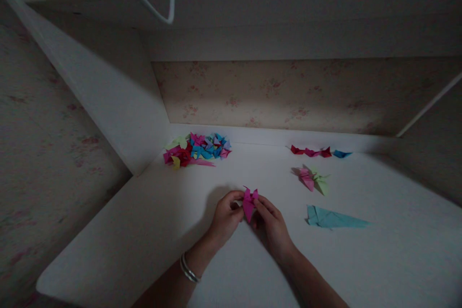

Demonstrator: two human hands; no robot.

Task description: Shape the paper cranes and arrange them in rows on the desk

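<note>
A magenta folded-paper figure is held up between my two hands, above the middle of the white desk. My left hand pinches its left side with thumb and forefinger. On the other side, my right hand grips it between thumb and fingers. Small points of paper stick up at its top, and one long tip hangs down. To the right of my hands lie a teal folded-paper piece, a pink folded-paper piece and a light green one.
A heap of colourful paper figures sits at the desk's back left. Small red, magenta and blue folded pieces line the back right. Overhead is a cabinet with a white metal rod hanging down. A side panel stands left.
</note>
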